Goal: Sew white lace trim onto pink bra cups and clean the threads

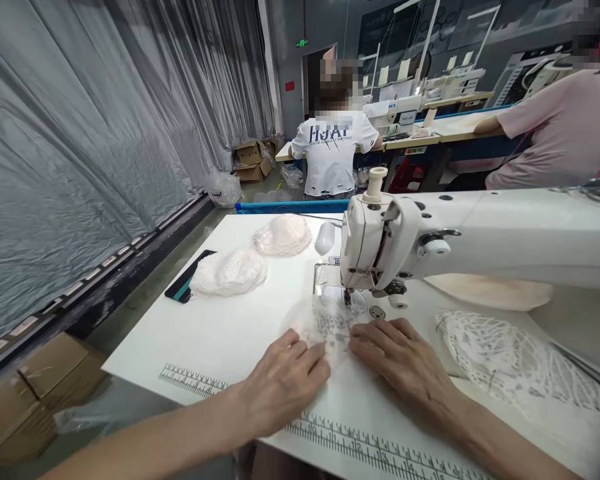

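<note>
A piece of sheer white lace fabric point(325, 320) lies on the sewing machine bed, its far part at the presser foot point(348, 297). My left hand point(293, 373) has its fingers curled down on the near left edge of the lace, gripping it. Flat on the table, my right hand point(397, 350) touches the lace's right edge with outstretched fingertips; its thumb is hidden. Above them is the white head of the sewing machine point(370, 233). Two stacks of pale lace cups, a nearer stack point(230, 272) and a farther stack point(283, 235), sit to the left.
Beneath the nearer stack is a dark flat object point(180, 291). White lace pieces point(505, 353) lie right of my right hand, with a pale cup-shaped piece point(490, 291) behind. A ruler scale point(355, 443) runs along the table's front. Cardboard boxes point(35, 393) stand lower left; two people sit ahead.
</note>
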Available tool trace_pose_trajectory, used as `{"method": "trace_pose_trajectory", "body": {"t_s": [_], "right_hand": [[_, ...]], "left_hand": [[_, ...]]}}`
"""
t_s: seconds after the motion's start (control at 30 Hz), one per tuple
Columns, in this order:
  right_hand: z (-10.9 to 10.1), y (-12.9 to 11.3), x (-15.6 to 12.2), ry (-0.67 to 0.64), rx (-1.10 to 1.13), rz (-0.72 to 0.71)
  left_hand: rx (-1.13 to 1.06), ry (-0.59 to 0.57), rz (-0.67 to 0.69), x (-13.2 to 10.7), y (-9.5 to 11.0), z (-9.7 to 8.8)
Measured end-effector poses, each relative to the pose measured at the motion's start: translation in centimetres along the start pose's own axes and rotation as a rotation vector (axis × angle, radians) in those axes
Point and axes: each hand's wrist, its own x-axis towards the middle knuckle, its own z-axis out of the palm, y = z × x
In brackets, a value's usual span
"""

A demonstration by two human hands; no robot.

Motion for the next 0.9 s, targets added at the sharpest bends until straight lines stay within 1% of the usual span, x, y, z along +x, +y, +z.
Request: {"method": "trace_pose_trajectory", "body": {"t_s": [0.07, 0.13, 0.2, 0.23, 0.27, 0.33, 0.37, 0.4, 0.47, 0.5, 0.53, 0.57, 0.6, 0.67, 0.73, 0.8, 0.9], "right_hand": [[-0.3, -0.5, -0.2, 0.005, 0.051, -0.071], [-0.5, -0.8, -0.5, -0.002, 0.09, -0.107], [-0.5, -1.0, -0.6, -0.011, 0.112, -0.128], [-0.6, -1.1, -0.5, -0.005, 0.112, -0.141], [-0.6, -1.1, -0.5, 0.003, 0.114, -0.157], [-0.8, -1.2, -0.3, 0.026, 0.136, -0.188], [-1.0, -1.2, -0.2, 0.037, 0.157, -0.203], [-1.3, -1.2, -0.2, 0.042, 0.18, -0.214], [-1.7, -0.9, -0.1, 0.035, 0.215, -0.219], [-1.8, -0.8, -0.2, 0.024, 0.223, -0.215], [-1.8, -0.5, -0.4, 0.01, 0.226, -0.204], [-1.7, -0.3, -0.6, -0.007, 0.228, -0.192], [-1.6, -0.1, -0.8, -0.031, 0.231, -0.18], [-1.2, 0.3, -1.2, -0.076, 0.24, -0.157], [-0.9, 0.5, -1.5, -0.105, 0.243, -0.137], [-0.9, 0.6, -1.6, -0.105, 0.238, -0.13], [-0.9, 0.6, -1.6, -0.113, 0.218, -0.121]], "left_hand": [[-0.011, -0.134, 0.017, -2.1, 0.9, -1.7], [-0.05, -0.24, 0.008, -3.3, 1.4, -3.2], [-0.154, -0.295, -0.037, -3.4, 1.5, -4.0], [-0.22, -0.304, -0.067, -2.9, 1.4, -4.1], [-0.279, -0.287, -0.101, -2.1, 1.2, -3.9], [-0.349, -0.217, -0.149, 0.3, 0.3, -3.2], [-0.356, -0.14, -0.161, 1.7, -0.3, -2.7], [-0.379, -0.089, -0.142, 3.0, -0.9, -2.2], [-0.489, -0.142, 0.01, 5.2, -2.3, -1.1], [-0.55, -0.188, 0.052, 5.9, -2.9, -0.7], [-0.598, -0.229, 0.059, 6.3, -3.5, -0.3], [-0.633, -0.252, 0.028, 6.4, -4.1, 0.1], [-0.654, -0.257, -0.031, 6.3, -4.5, 0.5], [-0.686, -0.222, -0.158, 5.7, -5.2, 1.1], [-0.747, -0.185, -0.238, 5.1, -5.5, 1.6], [-0.787, -0.169, -0.281, 4.8, -5.7, 2.1], [-0.757, -0.175, -0.326, 5.0, -5.6, 2.4]]}}
